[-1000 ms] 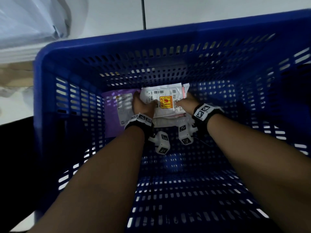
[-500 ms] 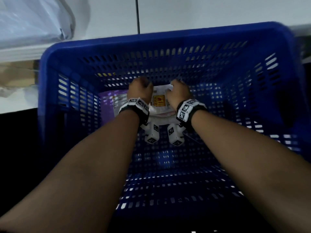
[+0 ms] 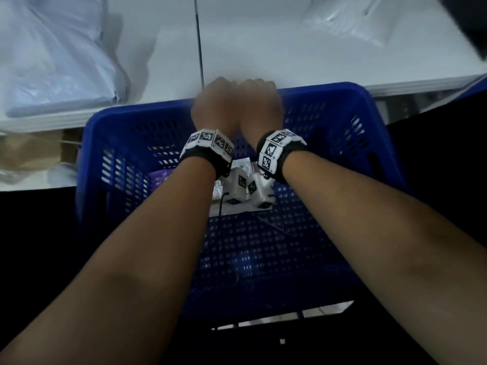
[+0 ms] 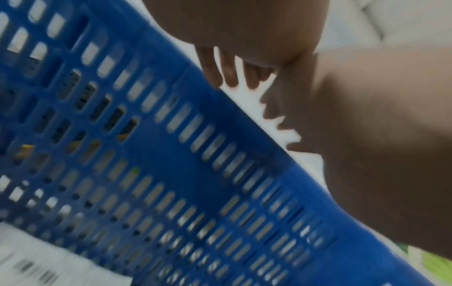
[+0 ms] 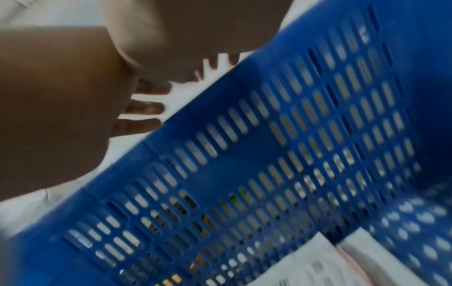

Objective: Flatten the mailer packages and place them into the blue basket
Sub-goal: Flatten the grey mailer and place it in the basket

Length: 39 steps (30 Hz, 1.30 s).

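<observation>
The blue basket [image 3: 329, 93] stands below me against a white table. On its floor lie a white mailer [image 3: 241, 164] and a purple mailer [image 3: 158, 176], mostly hidden behind my wrists. My left hand [image 3: 213, 106] and right hand [image 3: 261, 106] hover side by side over the basket's far rim, clear of the mailers. Seen from the left wrist, the fingers [image 4: 276, 108] hang loosely above the basket wall [image 4: 171, 145] and hold nothing. The right wrist view shows straight, spread fingers [image 5: 144, 107], also empty, and the white mailer [image 5: 318, 267] below.
A white table [image 3: 290, 56] runs behind the basket. A large pale plastic bag [image 3: 52, 61] lies on its left part and another plastic bag [image 3: 350, 22] at the upper right. Brown paper or cardboard [image 3: 26, 151] sits low on the left.
Both hands let go of the white mailer on the basket floor and rose up and forward to the far rim. The mailer stays in the basket.
</observation>
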Motion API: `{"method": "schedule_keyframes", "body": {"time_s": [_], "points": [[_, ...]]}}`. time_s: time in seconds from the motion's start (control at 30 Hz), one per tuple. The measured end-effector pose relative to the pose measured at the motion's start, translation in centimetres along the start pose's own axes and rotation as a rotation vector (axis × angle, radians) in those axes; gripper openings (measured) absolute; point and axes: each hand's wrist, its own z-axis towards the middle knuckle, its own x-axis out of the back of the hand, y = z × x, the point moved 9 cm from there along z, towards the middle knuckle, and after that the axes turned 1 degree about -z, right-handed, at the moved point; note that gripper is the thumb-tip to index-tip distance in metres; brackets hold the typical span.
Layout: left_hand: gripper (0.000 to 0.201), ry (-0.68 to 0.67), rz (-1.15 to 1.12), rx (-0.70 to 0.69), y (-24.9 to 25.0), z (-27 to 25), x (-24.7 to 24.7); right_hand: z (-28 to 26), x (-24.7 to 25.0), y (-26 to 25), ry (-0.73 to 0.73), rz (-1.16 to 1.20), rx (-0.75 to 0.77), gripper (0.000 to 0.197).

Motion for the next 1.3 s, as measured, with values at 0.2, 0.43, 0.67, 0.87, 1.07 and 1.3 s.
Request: {"method": "schedule_keyframes", "body": {"time_s": [0.2,0.43,0.67,0.87,1.07,1.3], "points": [[0.037,0.154,0.051,-0.010,-3.1,1.9,2.1,-0.3,-4.6,2.3,-0.598,-0.303,0.025,0.075],[0.101,0.450,0.325,0.357,-7.3,3.8,9.4,-0.4,-5.7,3.2,-0.814,-0.343,0.023,0.097],[0.086,0.109,0.395,0.689,-16.3,7.0,9.4,-0.7,-6.1,3.2,-0.798,-0.381,0.025,0.106],[0.040,0.228,0.279,0.476,-16.5,9.3,10.2,-0.8,-6.2,3.1,-0.781,-0.386,0.028,0.107],[0.030,0.059,0.053,0.153,-11.8,8.0,5.5,-0.8,-6.0,2.8,-0.758,-0.379,0.021,0.108],[0.019,-0.220,-0.257,0.000,-3.1,5.4,-0.4,-0.7,-5.7,2.5,-0.738,-0.424,0.010,0.107]]}}
